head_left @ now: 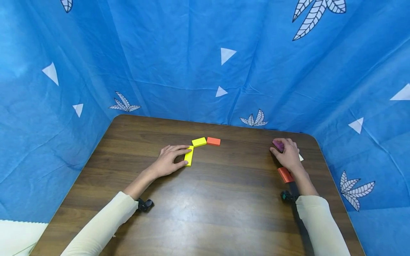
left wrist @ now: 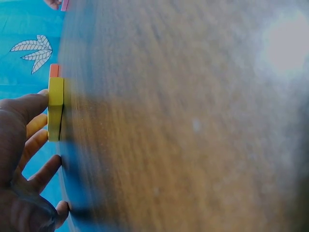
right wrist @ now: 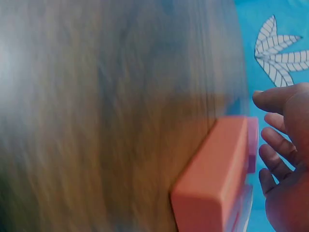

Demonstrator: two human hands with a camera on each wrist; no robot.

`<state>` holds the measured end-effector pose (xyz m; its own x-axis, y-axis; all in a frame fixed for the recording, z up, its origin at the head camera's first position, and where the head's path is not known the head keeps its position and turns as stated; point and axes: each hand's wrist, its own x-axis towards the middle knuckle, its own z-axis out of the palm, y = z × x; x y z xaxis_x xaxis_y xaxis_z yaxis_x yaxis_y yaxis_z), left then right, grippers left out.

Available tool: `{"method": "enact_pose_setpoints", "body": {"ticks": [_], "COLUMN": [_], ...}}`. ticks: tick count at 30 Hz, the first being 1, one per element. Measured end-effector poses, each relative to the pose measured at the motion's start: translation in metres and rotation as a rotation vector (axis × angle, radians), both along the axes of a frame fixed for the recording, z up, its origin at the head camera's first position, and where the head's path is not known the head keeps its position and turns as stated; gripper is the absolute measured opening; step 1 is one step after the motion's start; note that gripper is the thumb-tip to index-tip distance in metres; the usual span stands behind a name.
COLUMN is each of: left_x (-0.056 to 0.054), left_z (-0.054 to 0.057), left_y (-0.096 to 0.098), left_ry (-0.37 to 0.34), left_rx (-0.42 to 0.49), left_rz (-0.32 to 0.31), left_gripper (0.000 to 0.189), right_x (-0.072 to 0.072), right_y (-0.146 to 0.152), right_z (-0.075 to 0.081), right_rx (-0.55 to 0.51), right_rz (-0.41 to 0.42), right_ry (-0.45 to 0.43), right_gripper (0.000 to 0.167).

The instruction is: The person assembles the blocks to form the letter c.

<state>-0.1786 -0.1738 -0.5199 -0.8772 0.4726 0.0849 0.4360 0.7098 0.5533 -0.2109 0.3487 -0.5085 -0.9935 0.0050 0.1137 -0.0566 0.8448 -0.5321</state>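
My left hand (head_left: 171, 160) pinches a bright yellow block (head_left: 188, 158) lying on the table, thumb at its near end and fingertips toward its far end. The left wrist view shows the thumb along the side of this yellow block (left wrist: 55, 108). A second yellow block (head_left: 199, 142) sits just beyond it, end to end with an orange block (head_left: 213, 141). On the right, my right hand (head_left: 288, 154) hovers over a purple block (head_left: 278, 145), thumb and fingers spread apart. In the right wrist view the fingers are close above the purple block (right wrist: 252, 145).
A red-orange block (head_left: 285, 175) lies under the right wrist, large in the right wrist view. A white block (head_left: 301, 157) pokes out beside the right hand. The brown wooden table (head_left: 205, 206) meets a blue patterned curtain (head_left: 179, 71) at the back and sides.
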Motion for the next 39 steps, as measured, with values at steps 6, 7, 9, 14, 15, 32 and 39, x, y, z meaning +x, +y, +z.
{"method": "enact_pose_setpoints", "body": {"ticks": [6, 7, 9, 14, 15, 32, 39], "left_x": [0.002, 0.002, 0.002, 0.001, 0.001, 0.002, 0.002], "left_z": [0.000, 0.000, -0.001, -0.001, -0.001, 0.002, 0.002], "left_y": [0.001, 0.001, 0.002, 0.001, 0.001, 0.003, 0.002], "left_ry": [-0.004, -0.003, -0.001, 0.002, 0.001, -0.001, 0.006], "left_rx": [0.009, 0.008, 0.004, 0.001, 0.001, -0.004, -0.002], "left_rz": [0.003, 0.004, 0.005, 0.001, 0.000, 0.004, 0.004], "left_gripper": [0.056, 0.056, 0.056, 0.056, 0.056, 0.055, 0.055], "right_x": [0.002, 0.003, 0.004, 0.004, 0.004, 0.003, 0.004], "right_y": [0.014, 0.016, 0.020, 0.027, 0.028, 0.027, 0.025], "right_z": [0.003, 0.004, 0.004, 0.004, 0.004, 0.001, 0.003], "right_rx": [0.023, 0.029, 0.037, 0.050, 0.052, 0.063, 0.053], "right_rz": [-0.065, -0.075, -0.096, -0.118, -0.119, -0.116, -0.114], "right_ry": [-0.021, -0.027, -0.043, -0.065, -0.068, -0.106, -0.122], "right_gripper": [0.051, 0.051, 0.051, 0.048, 0.047, 0.044, 0.044]}}
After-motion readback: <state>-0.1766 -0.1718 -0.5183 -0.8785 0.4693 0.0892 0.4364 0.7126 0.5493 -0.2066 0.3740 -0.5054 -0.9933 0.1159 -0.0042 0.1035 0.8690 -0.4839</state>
